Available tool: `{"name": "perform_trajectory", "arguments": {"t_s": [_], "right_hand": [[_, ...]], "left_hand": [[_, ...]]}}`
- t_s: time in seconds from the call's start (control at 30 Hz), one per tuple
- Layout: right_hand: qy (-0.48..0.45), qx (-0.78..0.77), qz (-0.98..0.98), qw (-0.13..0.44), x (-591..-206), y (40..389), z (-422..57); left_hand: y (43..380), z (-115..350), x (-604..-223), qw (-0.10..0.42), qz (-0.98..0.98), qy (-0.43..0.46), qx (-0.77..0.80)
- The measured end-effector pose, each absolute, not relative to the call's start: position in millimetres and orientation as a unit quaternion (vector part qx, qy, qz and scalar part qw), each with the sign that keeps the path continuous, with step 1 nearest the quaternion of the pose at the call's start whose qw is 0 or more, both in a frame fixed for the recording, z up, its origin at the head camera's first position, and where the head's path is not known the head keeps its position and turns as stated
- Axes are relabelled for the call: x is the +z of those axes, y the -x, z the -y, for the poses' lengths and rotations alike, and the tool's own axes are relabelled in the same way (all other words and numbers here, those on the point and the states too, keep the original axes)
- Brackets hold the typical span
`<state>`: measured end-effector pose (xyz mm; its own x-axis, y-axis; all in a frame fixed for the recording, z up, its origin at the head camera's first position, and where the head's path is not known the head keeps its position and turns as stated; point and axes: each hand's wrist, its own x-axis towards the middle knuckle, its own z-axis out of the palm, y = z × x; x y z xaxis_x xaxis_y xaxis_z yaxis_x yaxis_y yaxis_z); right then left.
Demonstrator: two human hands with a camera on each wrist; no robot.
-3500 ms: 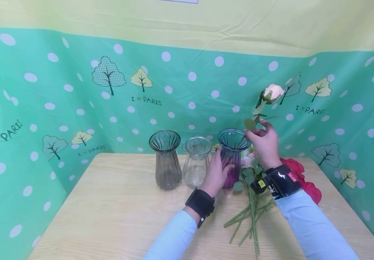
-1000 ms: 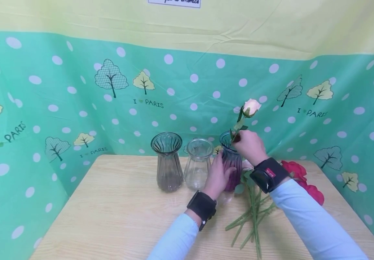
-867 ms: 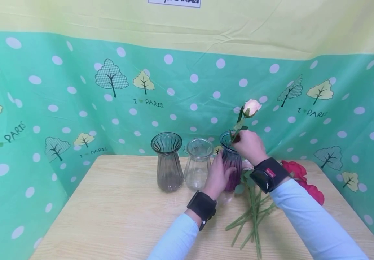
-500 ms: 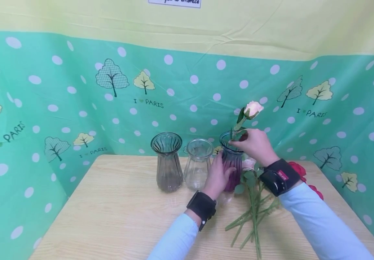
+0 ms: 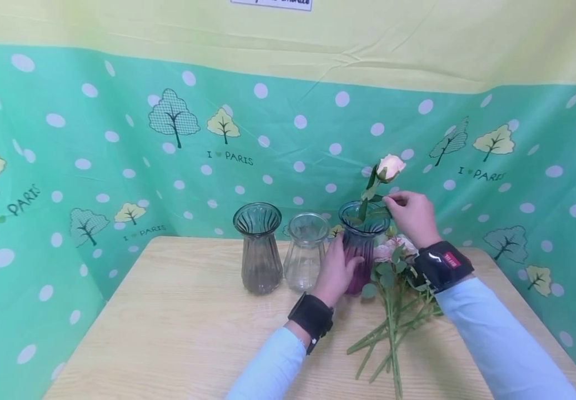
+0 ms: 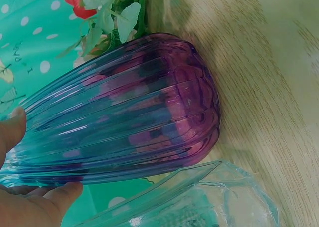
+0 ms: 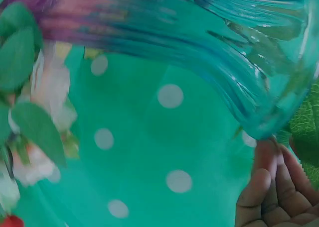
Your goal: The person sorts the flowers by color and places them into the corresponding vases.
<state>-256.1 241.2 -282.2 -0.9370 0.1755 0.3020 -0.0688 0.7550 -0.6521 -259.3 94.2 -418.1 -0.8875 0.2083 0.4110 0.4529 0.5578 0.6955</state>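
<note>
A pale pink rose (image 5: 390,168) stands tilted in the blue-to-purple glass vase (image 5: 359,261), its leaves (image 5: 379,212) at the rim. My left hand (image 5: 335,271) grips this vase, with thumb and fingers on opposite sides of its narrow upper part in the left wrist view. Just right of the rim is my right hand (image 5: 412,216), thumb and fingertips close together beside a leaf. In the right wrist view its fingers (image 7: 286,189) reach up near the rim, and no stem shows between them. How much they touch the leaf is unclear.
A clear glass vase (image 5: 304,266) and a grey glass vase (image 5: 260,261) stand left of the purple one. More flowers lie on the wooden table (image 5: 188,333) at right: pink blooms (image 5: 387,249), green stems (image 5: 391,344) and a red bloom (image 6: 79,3). A patterned cloth (image 5: 288,166) hangs behind.
The rose came down into the purple vase from the upper right. My right hand then drew back rightward from its stem, and the rose stayed standing. My left hand kept its grip on the vase.
</note>
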Motion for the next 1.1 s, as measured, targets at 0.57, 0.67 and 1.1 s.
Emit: {"name": "perform_trajectory", "arguments": {"t_s": [0.57, 0.67, 1.1], "right_hand": [[0.045, 0.359, 0.918, 0.163, -291, 294, -231], [0.048, 0.361, 0.919, 0.151, -290, 295, -229], [0.021, 0.301, 0.946, 0.114, -287, 292, -224]], "left_hand": [[260, -94, -418, 0.141, 0.869, 0.192, -0.434], [260, -94, -418, 0.143, 0.867, 0.195, -0.436], [260, -94, -419, 0.144, 0.867, 0.2, -0.434]]}}
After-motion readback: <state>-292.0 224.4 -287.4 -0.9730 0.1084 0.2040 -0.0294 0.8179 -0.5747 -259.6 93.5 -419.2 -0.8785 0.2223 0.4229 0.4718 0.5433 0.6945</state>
